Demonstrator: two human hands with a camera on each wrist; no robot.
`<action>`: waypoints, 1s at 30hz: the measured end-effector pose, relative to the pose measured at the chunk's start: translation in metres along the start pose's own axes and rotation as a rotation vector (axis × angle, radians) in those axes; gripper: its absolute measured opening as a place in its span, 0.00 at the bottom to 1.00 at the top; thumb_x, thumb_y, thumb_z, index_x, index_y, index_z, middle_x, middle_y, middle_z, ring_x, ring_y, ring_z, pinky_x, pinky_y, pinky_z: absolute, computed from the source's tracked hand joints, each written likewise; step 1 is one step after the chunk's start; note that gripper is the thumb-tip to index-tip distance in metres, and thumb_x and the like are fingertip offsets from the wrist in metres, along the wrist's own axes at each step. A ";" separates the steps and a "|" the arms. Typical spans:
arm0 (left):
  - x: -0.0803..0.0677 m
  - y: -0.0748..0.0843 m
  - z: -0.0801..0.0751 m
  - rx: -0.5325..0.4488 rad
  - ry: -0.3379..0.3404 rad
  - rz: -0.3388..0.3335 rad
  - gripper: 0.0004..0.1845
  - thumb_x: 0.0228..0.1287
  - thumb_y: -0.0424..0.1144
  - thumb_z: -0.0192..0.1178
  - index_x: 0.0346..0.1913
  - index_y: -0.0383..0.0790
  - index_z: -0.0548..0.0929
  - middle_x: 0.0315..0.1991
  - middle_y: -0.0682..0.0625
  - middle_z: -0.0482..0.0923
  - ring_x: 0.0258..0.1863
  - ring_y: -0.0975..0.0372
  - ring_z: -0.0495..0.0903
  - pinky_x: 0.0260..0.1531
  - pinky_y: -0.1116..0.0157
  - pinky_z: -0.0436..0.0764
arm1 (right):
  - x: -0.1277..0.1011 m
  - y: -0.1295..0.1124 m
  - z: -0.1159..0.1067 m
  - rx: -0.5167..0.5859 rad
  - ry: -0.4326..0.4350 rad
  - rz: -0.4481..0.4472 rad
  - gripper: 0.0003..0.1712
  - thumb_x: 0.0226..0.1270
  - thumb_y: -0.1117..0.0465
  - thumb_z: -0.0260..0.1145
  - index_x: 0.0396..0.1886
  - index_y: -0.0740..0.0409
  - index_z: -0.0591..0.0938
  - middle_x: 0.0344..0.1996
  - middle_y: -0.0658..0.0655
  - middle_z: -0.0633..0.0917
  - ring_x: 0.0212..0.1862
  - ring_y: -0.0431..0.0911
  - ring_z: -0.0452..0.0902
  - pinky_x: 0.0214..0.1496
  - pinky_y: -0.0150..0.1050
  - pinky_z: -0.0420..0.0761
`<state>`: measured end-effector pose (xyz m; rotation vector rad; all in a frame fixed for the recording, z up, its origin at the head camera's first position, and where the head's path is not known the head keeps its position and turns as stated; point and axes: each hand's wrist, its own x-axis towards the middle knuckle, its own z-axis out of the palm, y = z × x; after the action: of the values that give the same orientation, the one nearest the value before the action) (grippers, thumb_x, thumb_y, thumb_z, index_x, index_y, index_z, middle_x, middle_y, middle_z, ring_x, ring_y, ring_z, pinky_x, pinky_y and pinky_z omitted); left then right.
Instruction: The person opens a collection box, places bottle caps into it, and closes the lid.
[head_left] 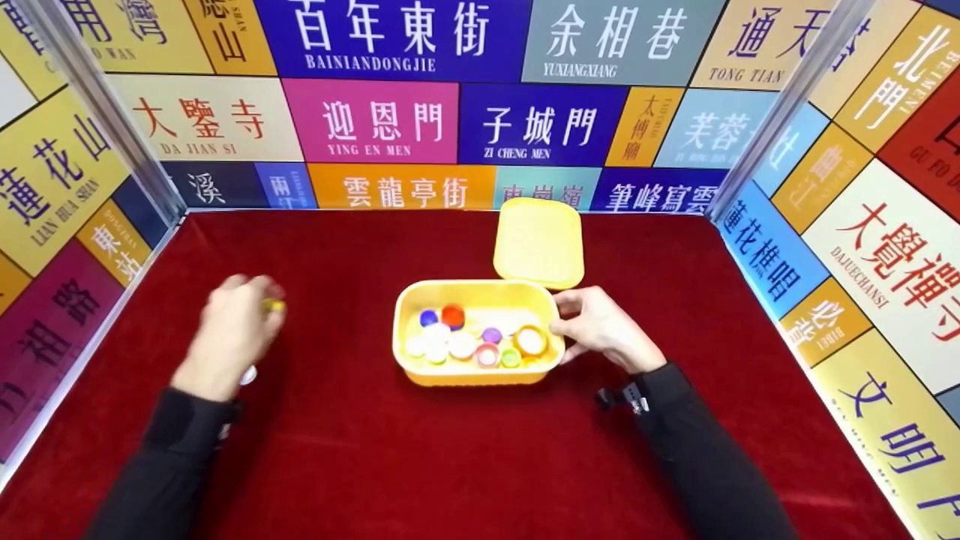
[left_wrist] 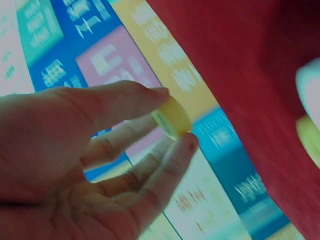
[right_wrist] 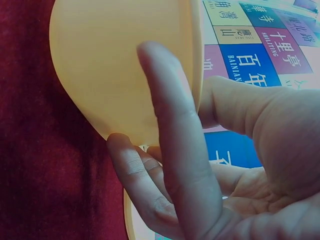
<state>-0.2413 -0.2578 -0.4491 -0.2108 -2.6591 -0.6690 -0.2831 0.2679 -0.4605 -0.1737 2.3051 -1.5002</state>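
Note:
Between the thumb and fingertips of my left hand (head_left: 236, 326) is a small round yellow cap (left_wrist: 175, 119), pinched above the left side of the red cloth. The hand is blurred in the head view. My right hand (head_left: 606, 330) grips the right end of a yellow plastic box (head_left: 472, 377), thumb at the rim and fingers against the outer wall (right_wrist: 120, 75). Inside the open box lie several bottle caps, among them a red cap (head_left: 452, 315), a blue cap (head_left: 428, 318), a purple cap (head_left: 492, 335) and white ones.
The yellow lid (head_left: 538, 244) lies flat behind the box, near the back wall. A small white round thing (head_left: 248, 374) shows partly beside the left wrist. Printed panels (head_left: 382, 120) enclose the red cloth (head_left: 337, 450) at the back and both sides.

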 end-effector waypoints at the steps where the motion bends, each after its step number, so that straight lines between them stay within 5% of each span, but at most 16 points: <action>1: 0.002 0.010 0.004 -0.016 0.005 0.030 0.09 0.69 0.25 0.70 0.50 0.26 0.91 0.45 0.26 0.87 0.43 0.30 0.87 0.47 0.31 0.89 | 0.000 0.000 0.000 0.001 -0.001 -0.001 0.30 0.79 0.72 0.70 0.78 0.71 0.83 0.66 0.77 0.88 0.51 0.62 0.96 0.38 0.47 0.97; 8: 0.016 0.076 0.040 -0.112 -0.032 0.226 0.10 0.72 0.27 0.75 0.53 0.30 0.92 0.47 0.33 0.87 0.44 0.41 0.90 0.50 0.45 0.94 | 0.000 0.000 0.001 0.013 -0.003 -0.003 0.30 0.79 0.73 0.69 0.77 0.72 0.82 0.65 0.78 0.88 0.50 0.62 0.97 0.38 0.47 0.98; 14: 0.017 0.113 0.065 -0.109 -0.085 0.381 0.11 0.72 0.26 0.77 0.53 0.31 0.92 0.48 0.36 0.85 0.47 0.45 0.88 0.53 0.48 0.94 | 0.000 0.000 0.000 0.001 -0.002 -0.001 0.30 0.78 0.73 0.69 0.77 0.71 0.83 0.65 0.77 0.88 0.49 0.61 0.97 0.37 0.47 0.97; 19: 0.016 0.124 0.080 -0.061 -0.136 0.423 0.11 0.71 0.25 0.78 0.52 0.32 0.91 0.47 0.37 0.83 0.47 0.45 0.86 0.51 0.49 0.93 | 0.001 0.000 0.001 -0.010 -0.003 0.003 0.30 0.79 0.72 0.70 0.78 0.70 0.83 0.65 0.77 0.88 0.50 0.61 0.97 0.38 0.46 0.97; 30: 0.013 0.122 0.092 0.001 -0.108 0.471 0.11 0.65 0.22 0.77 0.47 0.32 0.89 0.43 0.39 0.80 0.43 0.44 0.84 0.44 0.52 0.91 | 0.002 0.001 0.002 -0.020 0.003 -0.002 0.29 0.77 0.72 0.69 0.76 0.70 0.84 0.64 0.77 0.89 0.48 0.60 0.97 0.37 0.46 0.97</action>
<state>-0.2552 -0.1063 -0.4672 -0.8604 -2.5633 -0.5098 -0.2839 0.2663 -0.4621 -0.1794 2.3240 -1.4801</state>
